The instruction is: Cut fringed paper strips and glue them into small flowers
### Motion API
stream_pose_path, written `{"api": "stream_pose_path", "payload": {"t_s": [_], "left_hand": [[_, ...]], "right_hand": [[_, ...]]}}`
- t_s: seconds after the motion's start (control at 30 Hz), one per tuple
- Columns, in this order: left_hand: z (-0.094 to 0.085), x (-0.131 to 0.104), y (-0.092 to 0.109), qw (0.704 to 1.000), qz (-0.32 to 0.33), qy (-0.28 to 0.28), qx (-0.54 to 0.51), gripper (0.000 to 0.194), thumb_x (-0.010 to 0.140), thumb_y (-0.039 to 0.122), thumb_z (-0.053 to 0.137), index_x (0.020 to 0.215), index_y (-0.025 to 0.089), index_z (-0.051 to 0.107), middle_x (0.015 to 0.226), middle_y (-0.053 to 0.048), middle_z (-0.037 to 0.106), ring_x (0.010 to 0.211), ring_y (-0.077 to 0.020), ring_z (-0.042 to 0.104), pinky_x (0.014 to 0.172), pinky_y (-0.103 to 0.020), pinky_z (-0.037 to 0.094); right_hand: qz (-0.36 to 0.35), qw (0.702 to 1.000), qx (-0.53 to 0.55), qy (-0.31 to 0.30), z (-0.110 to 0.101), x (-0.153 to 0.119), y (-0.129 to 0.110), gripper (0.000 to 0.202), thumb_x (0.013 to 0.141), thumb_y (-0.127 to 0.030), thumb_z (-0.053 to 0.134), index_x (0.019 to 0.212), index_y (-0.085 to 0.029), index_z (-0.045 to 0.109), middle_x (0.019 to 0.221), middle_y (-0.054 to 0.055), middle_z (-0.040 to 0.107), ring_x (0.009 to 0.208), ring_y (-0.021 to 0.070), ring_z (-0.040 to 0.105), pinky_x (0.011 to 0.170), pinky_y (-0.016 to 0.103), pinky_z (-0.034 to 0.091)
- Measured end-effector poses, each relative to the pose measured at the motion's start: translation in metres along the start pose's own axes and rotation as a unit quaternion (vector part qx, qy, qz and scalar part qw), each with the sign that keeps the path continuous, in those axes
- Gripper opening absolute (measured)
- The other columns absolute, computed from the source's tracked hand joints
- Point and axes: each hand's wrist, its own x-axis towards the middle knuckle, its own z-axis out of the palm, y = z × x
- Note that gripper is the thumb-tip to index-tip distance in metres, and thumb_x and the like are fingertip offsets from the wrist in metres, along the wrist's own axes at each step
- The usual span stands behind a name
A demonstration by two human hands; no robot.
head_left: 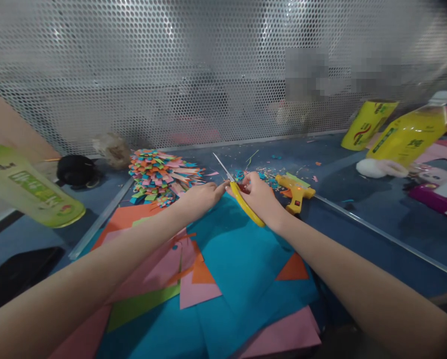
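Observation:
My right hand (260, 195) grips a pair of scissors (246, 205) by its yellow handle, and the blades point away from me and to the left. Close beside it, my left hand (204, 195) has its fingers pinched near the pivot of the scissors; what is between them is too small to make out. Below both hands lies a sheet of blue paper (242, 249) over a pile of pink, orange, green and blue sheets. Just past my left hand stands a bushy shape (159, 172) covered in small strips of coloured paper. Tiny paper scraps (263, 174) lie beyond the scissors.
A yellow glue gun (295, 192) lies right of my right hand, near a clear glue stick (388, 235). At left are a green bottle (40, 192), a black round object (76, 171) and a dark flat object (21, 274). Yellow drink bottles (410, 137) stand right. A perforated metal panel (171, 75) closes the back.

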Motion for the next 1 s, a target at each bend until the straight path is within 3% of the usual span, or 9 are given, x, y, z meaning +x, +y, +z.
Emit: {"api": "stream_pose_path", "payload": {"t_s": [0.17,0.4,0.6,0.73,1.0], "left_hand": [[0.002,-0.001,-0.004,1.0,0.014,0.002,0.027,0.039,0.089,0.011,0.03,0.125,0.01,0.045,0.098,-0.016,0.063,0.093,-0.0224,0.063,0.076,-0.032,0.052],[0.007,-0.017,-0.028,0.999,-0.027,0.008,0.038,0.053,0.089,0.013,0.032,0.141,0.011,0.023,0.111,-0.02,0.061,0.102,-0.0251,0.061,0.078,-0.033,0.05],[0.001,-0.012,-0.019,0.999,-0.026,0.007,0.023,0.061,0.091,0.021,0.034,0.145,0.019,0.005,0.106,-0.014,0.064,0.095,-0.0205,0.063,0.076,-0.027,0.048],[0.002,-0.005,-0.016,0.999,-0.003,-0.005,0.032,0.058,0.091,0.019,0.036,0.144,0.022,0.013,0.101,-0.012,0.065,0.093,-0.0221,0.064,0.074,-0.029,0.049],[0.006,-0.004,-0.019,0.996,0.066,0.01,0.056,0.041,0.09,0.01,0.032,0.13,0.011,0.039,0.096,-0.016,0.063,0.09,-0.0217,0.062,0.076,-0.033,0.051]], "right_hand": [[0.005,1.0,0.005,0.001,-0.002,0.001,-0.001,0.039,0.067,-0.048,0.06,0.079,-0.021,0.034,0.068,-0.001,0.051,0.062,0.0149,0.048,0.054,0.026,0.033],[0.01,1.0,0.006,0.0,-0.002,0.002,-0.001,0.039,0.067,-0.047,0.06,0.078,-0.021,0.033,0.067,0.0,0.051,0.06,0.0144,0.047,0.054,0.026,0.033],[0.003,1.0,0.003,0.004,0.0,0.003,0.003,0.038,0.067,-0.046,0.06,0.079,-0.021,0.034,0.072,0.001,0.055,0.065,0.0161,0.051,0.057,0.027,0.035],[0.002,1.0,-0.002,0.005,0.0,0.003,0.003,0.038,0.067,-0.046,0.061,0.079,-0.021,0.035,0.07,0.001,0.054,0.064,0.0165,0.051,0.056,0.027,0.035],[-0.002,1.0,-0.011,0.006,0.0,0.002,0.0,0.037,0.067,-0.044,0.062,0.079,-0.021,0.035,0.071,0.001,0.054,0.065,0.017,0.053,0.057,0.028,0.035]]}}
